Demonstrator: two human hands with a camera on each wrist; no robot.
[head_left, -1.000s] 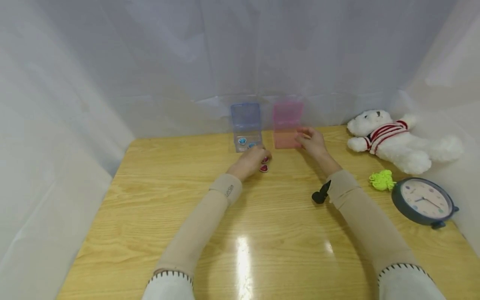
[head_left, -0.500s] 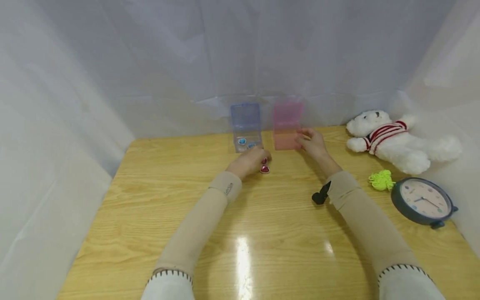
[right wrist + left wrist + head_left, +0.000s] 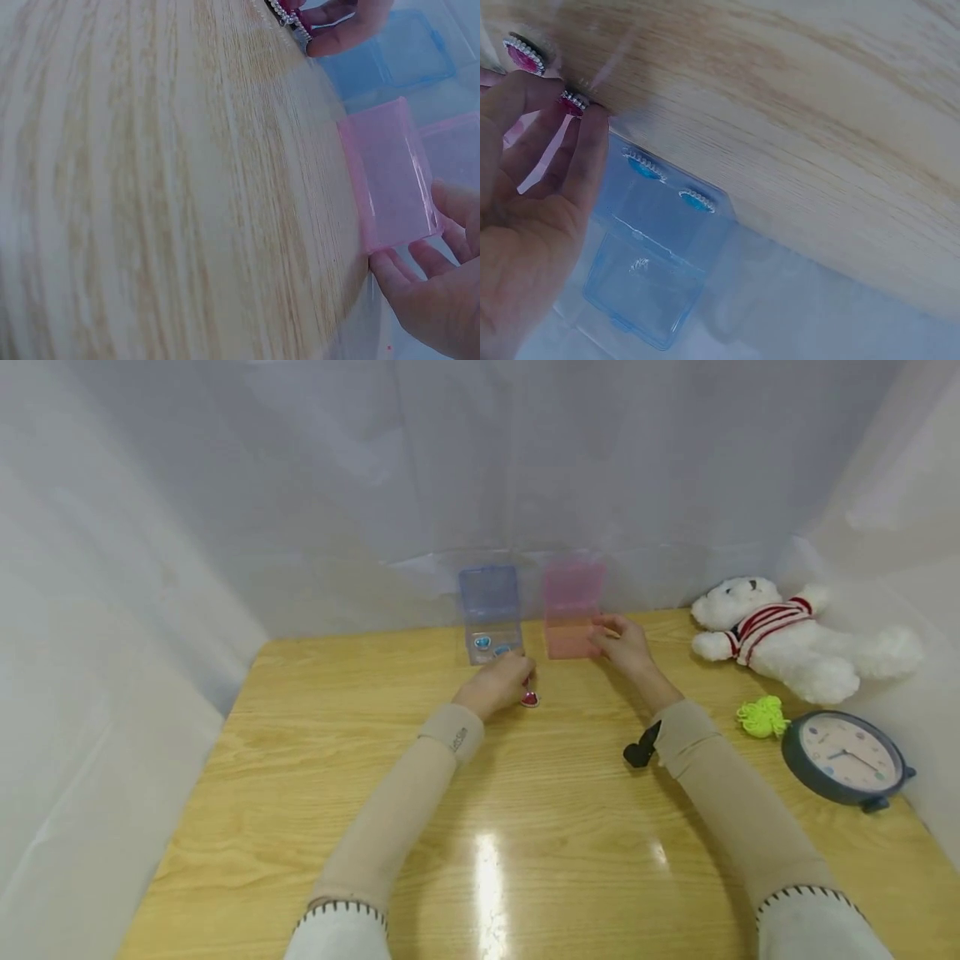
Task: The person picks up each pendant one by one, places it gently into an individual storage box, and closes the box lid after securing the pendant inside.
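Note:
My left hand (image 3: pixel 495 683) pinches a red jewel with a beaded silver rim (image 3: pixel 574 103) between thumb and fingertips, just in front of the blue box. A second red heart-shaped jewel (image 3: pixel 530 700) lies on the table beside those fingers. Two blue heart-shaped jewels (image 3: pixel 645 166) sit inside the clear blue box (image 3: pixel 490 593), whose lid stands raised. To its right is a clear pink box (image 3: pixel 390 180), also with its lid up, and no jewel shows in it. My right hand (image 3: pixel 626 647) holds the pink box at its right side, fingers and thumb around the edge.
On the right of the wooden table (image 3: pixel 315 735) lie a white teddy bear (image 3: pixel 795 643) in a striped sweater, a neon-yellow yarn bundle (image 3: pixel 763 717) and a round clock (image 3: pixel 851 758). A black strap piece (image 3: pixel 641 749) hangs at the right cuff. White sheeting (image 3: pixel 360 485) backs the table.
My left fingers have closed in over the pinched red jewel, which shows less in the head view. The other red jewel has shifted slightly nearer me. My right hand stays at the pink box.

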